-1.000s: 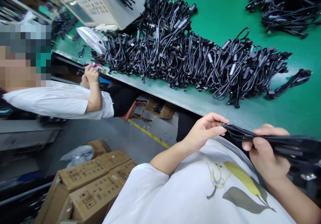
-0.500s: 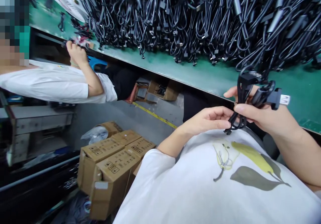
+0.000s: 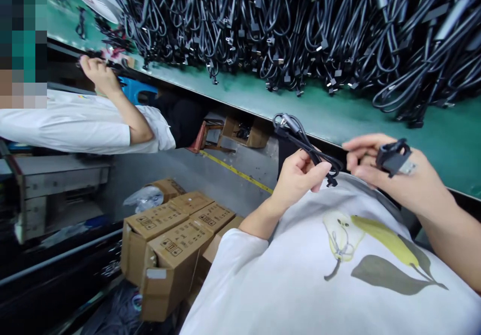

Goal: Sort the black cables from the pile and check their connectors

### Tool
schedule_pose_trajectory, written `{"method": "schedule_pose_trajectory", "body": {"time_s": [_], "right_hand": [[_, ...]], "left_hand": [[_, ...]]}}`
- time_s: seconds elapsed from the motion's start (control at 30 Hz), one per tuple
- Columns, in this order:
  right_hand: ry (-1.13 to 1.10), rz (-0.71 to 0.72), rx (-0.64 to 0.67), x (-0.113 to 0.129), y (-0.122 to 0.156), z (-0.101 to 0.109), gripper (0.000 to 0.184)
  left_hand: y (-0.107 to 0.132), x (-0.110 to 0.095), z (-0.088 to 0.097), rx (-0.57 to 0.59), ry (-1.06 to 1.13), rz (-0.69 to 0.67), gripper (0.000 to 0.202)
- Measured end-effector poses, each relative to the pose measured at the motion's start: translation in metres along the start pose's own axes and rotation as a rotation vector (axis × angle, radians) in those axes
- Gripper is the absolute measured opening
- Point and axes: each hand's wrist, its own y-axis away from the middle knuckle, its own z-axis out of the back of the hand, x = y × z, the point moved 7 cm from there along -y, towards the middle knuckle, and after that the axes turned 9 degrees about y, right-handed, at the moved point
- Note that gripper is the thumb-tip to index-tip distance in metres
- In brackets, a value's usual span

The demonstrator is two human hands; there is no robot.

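My left hand [image 3: 300,177], over the shirt front, is closed on a coiled black cable [image 3: 308,147], pinched between thumb and fingers. One loop and a grey plug end stick out toward the table edge; a small black plug end hangs near the thumb. To the right, my right hand [image 3: 394,170] is half curled, its fingertips pointing at the cable but apart from it. A black USB connector [image 3: 393,157] with a metal end and a short dark loop sits in it, against the fingers. How it is held there is partly hidden.
Many bundled black cables [image 3: 263,34] lie heaped along the green table [image 3: 248,92]. At left, a co-worker's hand [image 3: 101,77] is at the table edge. Cardboard boxes [image 3: 180,240] stand on the floor, with another open box [image 3: 255,132] under the table.
The coiled cable was between both hands; now only my left hand holds it, moved left and up. My right hand has come away from it, keeping the USB connector. The co-worker's hand shifted slightly left.
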Motion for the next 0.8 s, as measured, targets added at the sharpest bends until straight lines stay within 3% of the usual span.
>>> {"method": "schedule_pose_trajectory", "body": {"time_s": [0.13,0.33,0.8], "right_hand": [[0.100,-0.069,0.141,-0.012,0.011,-0.020,0.026],[-0.130,-0.215,0.279,-0.025,0.013,-0.038,0.032],[-0.127,-0.231,0.274,-0.022,0.006,-0.039,0.031]], "left_hand": [[0.001,-0.007,0.000,-0.032,-0.042,-0.009,0.045],[0.001,-0.005,-0.003,-0.014,-0.037,0.014,0.048],[0.001,-0.007,0.005,-0.006,-0.104,-0.037,0.044]]}}
